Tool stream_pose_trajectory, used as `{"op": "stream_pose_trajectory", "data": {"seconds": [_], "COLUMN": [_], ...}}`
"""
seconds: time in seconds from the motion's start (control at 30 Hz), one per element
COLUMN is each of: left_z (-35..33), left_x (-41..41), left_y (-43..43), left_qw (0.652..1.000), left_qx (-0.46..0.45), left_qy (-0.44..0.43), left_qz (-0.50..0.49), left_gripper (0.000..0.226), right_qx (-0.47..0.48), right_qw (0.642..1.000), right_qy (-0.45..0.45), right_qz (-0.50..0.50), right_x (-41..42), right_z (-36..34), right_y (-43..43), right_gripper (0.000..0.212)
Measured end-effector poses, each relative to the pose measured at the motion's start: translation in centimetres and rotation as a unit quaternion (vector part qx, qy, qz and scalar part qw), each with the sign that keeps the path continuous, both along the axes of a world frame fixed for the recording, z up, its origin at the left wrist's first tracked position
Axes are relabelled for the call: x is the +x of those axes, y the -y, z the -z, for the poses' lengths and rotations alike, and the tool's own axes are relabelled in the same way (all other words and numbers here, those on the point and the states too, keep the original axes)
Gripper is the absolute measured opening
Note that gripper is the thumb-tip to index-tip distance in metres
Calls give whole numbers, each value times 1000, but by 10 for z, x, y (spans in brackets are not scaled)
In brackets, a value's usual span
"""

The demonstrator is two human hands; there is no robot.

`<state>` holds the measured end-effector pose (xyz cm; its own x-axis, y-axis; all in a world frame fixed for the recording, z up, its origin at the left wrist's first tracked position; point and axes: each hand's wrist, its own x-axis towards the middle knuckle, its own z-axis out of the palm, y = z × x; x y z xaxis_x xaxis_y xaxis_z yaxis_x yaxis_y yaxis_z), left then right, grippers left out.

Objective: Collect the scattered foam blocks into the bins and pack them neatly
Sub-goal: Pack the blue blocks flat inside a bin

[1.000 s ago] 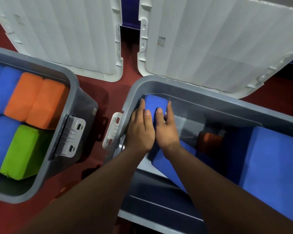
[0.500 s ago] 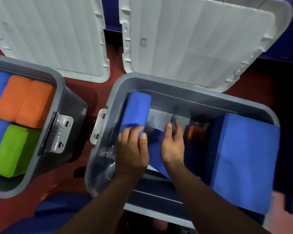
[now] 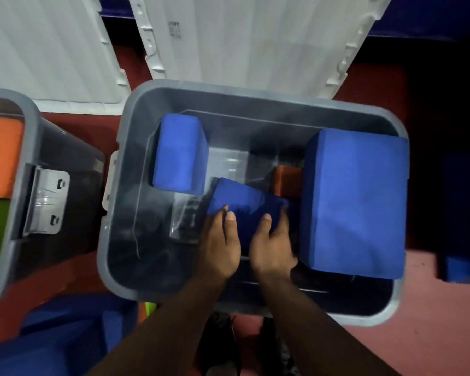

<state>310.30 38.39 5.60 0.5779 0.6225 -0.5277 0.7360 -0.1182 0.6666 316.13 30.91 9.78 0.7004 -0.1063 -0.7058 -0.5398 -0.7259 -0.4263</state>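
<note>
Head camera is showing both hands working inside the grey bin (image 3: 228, 89). The left hand (image 3: 220, 251) and right hand (image 3: 272, 248) are each closing their grip on the near end of a tilted blue block (image 3: 244, 204), thumbs on top. It is probably best laid flat beside the upright blue block (image 3: 179, 156), where bare bin bottom is lying open. The large blue block (image 3: 356, 202) and orange block (image 3: 285, 180) are crowding the right.

Entry: one small printed label (image 3: 174, 29); it sits on the ribbed face of the white lid (image 3: 242, 55), near that lid's left edge; the lid is behind the grey bin (image 3: 136, 104) in the middle of the view; the label carries a few short stacked rows of dark marks; all are too small and blurred to read; no text, brand or number can be read.
</note>
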Motion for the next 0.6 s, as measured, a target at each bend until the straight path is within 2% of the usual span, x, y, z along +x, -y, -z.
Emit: {"op": "stream_pose_trajectory", "data": {"seconds": [0.13, 0.27, 0.4, 0.53, 0.6], "left_z": [-3, -10, -23, -28, -29], "left_x": [0, -1, 0, 0, -1], "left_y": [-2, -12, -27, -37, -40], "left_qw": [1000, 1000, 999, 997, 997], "left_qx": [-9, -20, -33, -57, -68], "left_qy": [0, 8, 33, 45, 46], "left_qz": [-4, -9, -17, -6, 10], "left_gripper": [47, 49, 49, 49, 50], "right_qx": [32, 44, 100, 103, 137], "right_qw": [999, 997, 989, 989, 985], "right_qy": [-3, 56, 113, 107, 86], "right_qz": [26, 43, -11, 23, 54], "right_x": [4, -3, -17, -12, -8], "right_z": [-3, -3, -2, 1, 1], "right_y": [-5, -10, -19, -28, -30], "right_gripper": [58, 66, 69, 47, 35]}}
